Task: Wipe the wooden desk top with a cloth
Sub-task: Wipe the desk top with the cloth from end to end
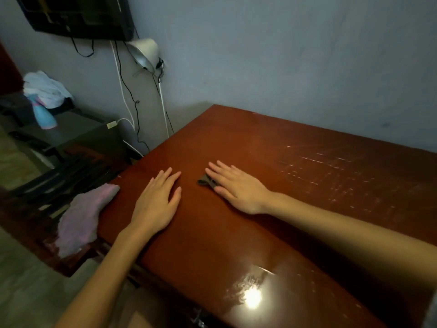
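Close to me, a bright spot of light shines on the wooden desk top (283, 162). The wood is red-brown and glossy, and it has pale scratchy marks on its right side. The pink fuzzy cloth (82, 216) is at the desk's left edge. One end lies on the wood and the rest hangs off the side. It is near my left hand but not touching it.

Past the desk's left side, a blue spray bottle (43, 114) stands by a heap of white cloths (45, 88). A silver lamp (144, 53) and some cables (127, 95) hang on the grey wall (283, 55). A small dark thing (206, 182) lies on the desk, and I cannot tell what it is.

My left hand (157, 202) lies flat on the wood, palm down, fingers straight and a little apart. My right hand (236, 185) lies flat too, fingers straight, and the small dark thing sits between its thumb and pointer finger, touching them.
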The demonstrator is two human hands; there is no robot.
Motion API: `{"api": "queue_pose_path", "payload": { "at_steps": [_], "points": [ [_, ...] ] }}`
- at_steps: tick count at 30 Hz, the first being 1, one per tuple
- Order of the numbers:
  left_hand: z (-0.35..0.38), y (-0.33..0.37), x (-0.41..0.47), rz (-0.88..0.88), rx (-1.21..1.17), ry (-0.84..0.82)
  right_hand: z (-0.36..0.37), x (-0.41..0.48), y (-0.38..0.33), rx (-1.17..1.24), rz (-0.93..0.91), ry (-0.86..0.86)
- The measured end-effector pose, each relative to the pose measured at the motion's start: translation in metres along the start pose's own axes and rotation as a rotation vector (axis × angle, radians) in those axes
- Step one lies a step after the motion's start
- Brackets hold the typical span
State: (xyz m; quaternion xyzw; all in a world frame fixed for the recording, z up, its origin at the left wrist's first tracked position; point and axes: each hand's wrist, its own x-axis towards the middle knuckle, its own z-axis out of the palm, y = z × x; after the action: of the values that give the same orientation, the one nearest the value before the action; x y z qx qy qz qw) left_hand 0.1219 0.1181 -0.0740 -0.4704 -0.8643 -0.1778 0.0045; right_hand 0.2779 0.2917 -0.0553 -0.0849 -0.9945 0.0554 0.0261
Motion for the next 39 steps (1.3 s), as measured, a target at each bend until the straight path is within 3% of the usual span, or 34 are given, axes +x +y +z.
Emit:
{"api": "queue_pose_path", "payload": {
  "at_steps": [4,8,16,22,28,34,39],
  "points": [
    [-0.001,0.0,0.001,0.012,-0.003,-0.008,-0.005,-0.04,0.023,0.026,0.017,0.0],
    [-0.002,0.004,-0.001,0.002,0.021,0.006,-0.014,-0.051,0.066,-0.003,0.216,0.015],
    [-0.001,0.006,-0.003,-0.001,0.032,0.001,-0.01,0.035,0.085,-0.006,0.555,0.016],
    [0.0,0.009,-0.003,-0.019,0.034,0.001,-0.002,0.049,0.022,-0.019,0.432,0.028],
    [-0.006,0.014,0.002,-0.037,0.035,0.036,-0.002,-0.017,-0.01,0.027,0.213,0.011],
    [-0.001,0.036,0.039,0.047,-0.06,-0.002,-0.013,-0.082,0.03,-0.001,0.441,0.019],
    [0.014,0.036,0.056,0.078,-0.076,-0.035,-0.014,-0.08,0.073,-0.017,0.664,0.05]
  ]
}}
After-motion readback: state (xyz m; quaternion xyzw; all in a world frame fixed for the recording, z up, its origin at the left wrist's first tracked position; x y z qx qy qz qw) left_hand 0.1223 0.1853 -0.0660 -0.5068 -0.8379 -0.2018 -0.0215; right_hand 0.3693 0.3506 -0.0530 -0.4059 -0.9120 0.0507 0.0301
